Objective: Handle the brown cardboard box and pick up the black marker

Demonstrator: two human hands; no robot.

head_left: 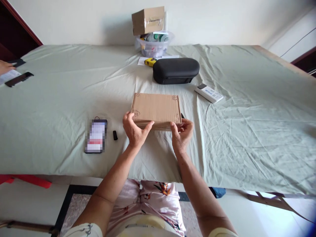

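A flat brown cardboard box (156, 108) with pen scribbles on three corners of its top is on the cloth-covered table in front of me. My left hand (136, 130) grips its near left corner, thumb along the front edge and fingers at the left side. At the near right corner my right hand (182, 133) holds it, with the thumb on the front edge and the fingers curled by the side. A small dark bit of something shows behind my right fingers; I cannot make out what it is. The box's underside is hidden.
Left of the box lie a phone (95, 136) and a small black object (115, 135). Beyond it are a black case (175, 70), a yellow tape measure (149, 62), a white power bank (209, 93) and a plastic basket (154, 48) under another carton (148, 20). Another person's hand (6, 66) is far left.
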